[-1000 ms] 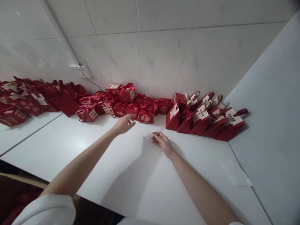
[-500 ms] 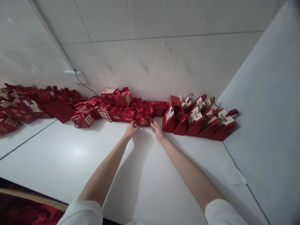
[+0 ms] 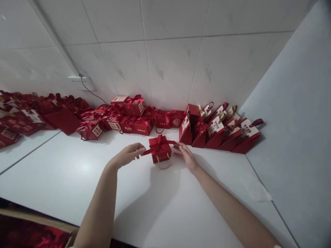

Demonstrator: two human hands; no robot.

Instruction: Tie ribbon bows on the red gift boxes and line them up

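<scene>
On the white table (image 3: 196,210), we have the cube-like red box (image 3: 164,151), no long axis evident, between our separated left hand (image 3: 130,153) and right hand (image 3: 188,157), neither clearly nearer, each pinching an end of the red ribbon (image 3: 159,140), the near face's gold lettering (image 3: 163,158) too small to read

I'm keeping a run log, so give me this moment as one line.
left hand: at ribbon tail | right hand: at opposite tail | red box: on white table
</scene>
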